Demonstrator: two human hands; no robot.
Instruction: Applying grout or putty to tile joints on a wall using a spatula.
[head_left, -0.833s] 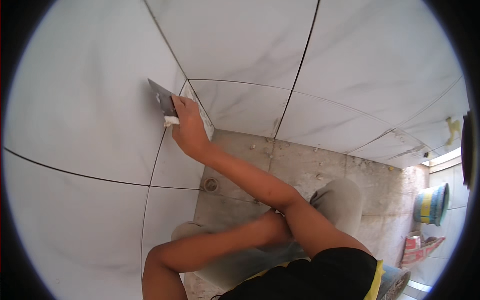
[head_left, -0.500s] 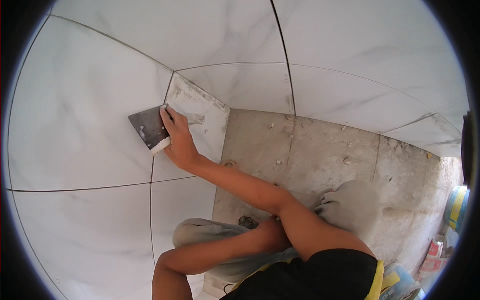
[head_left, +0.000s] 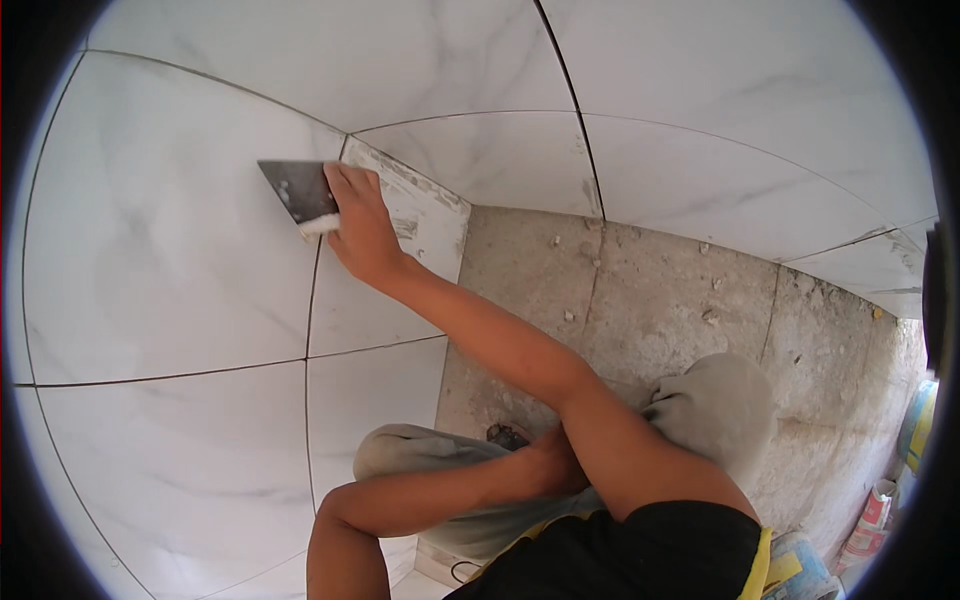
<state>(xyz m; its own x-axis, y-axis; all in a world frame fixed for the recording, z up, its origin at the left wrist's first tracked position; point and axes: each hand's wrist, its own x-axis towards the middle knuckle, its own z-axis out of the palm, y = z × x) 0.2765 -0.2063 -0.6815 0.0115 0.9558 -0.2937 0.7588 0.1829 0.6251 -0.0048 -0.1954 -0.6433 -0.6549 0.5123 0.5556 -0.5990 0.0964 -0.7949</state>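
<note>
My right hand [head_left: 364, 225] grips a flat, dark grey grout spreader [head_left: 302, 190], a plate with white paste along its lower edge and spots on its face. Fingers lie over its right side, and the plate rests at the upright joint [head_left: 313, 290] between white marbled wall tiles [head_left: 170, 250], just below the corner of the walls. White paste smears [head_left: 405, 228] mark the narrow tile right of the hand. My left hand [head_left: 553, 462] is tucked beneath my right arm, near my knees; its fingers are hidden.
Bare, rough concrete floor [head_left: 650, 290] with small crumbs meets the tiled back wall [head_left: 710, 165]. My bent knees [head_left: 715, 405] are close below. At the right edge are a blue and yellow container [head_left: 917, 425], a red and white packet [head_left: 868, 525] and a blue bag [head_left: 800, 568].
My right hand has slid the grout spreader upward along the joint, and the plate has turned so its top edge is nearly level. My left hand stays under the right arm.
</note>
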